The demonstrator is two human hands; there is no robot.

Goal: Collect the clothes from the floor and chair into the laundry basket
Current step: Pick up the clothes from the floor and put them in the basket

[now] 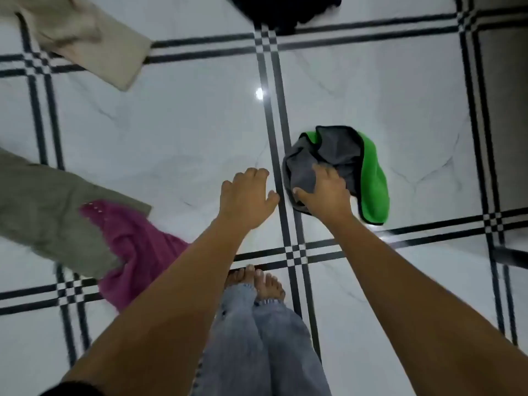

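We're bent over the tiled floor (pixel 171 132), and our right hand (pixel 323 192) is down on the grey-and-green cloth (pixel 343 164), fingers curled into its grey folds, thumb hooked under the near edge. The cloth lies crumpled just right of the dark tile stripe, near our feet. Our left hand (pixel 245 195) hovers beside it, loosely spread and empty, touching nothing.

To do this well, we want a full fistful so the green flap doesn't trail, and the left hand could scoop the far side. More waits: a magenta garment (pixel 137 252) under an olive one (pixel 51 207) at near left, a beige piece (pixel 85 41) at far left, a black one (pixel 283 10) at the far edge. The laundry basket isn't in view, so we can't tell where to carry this.
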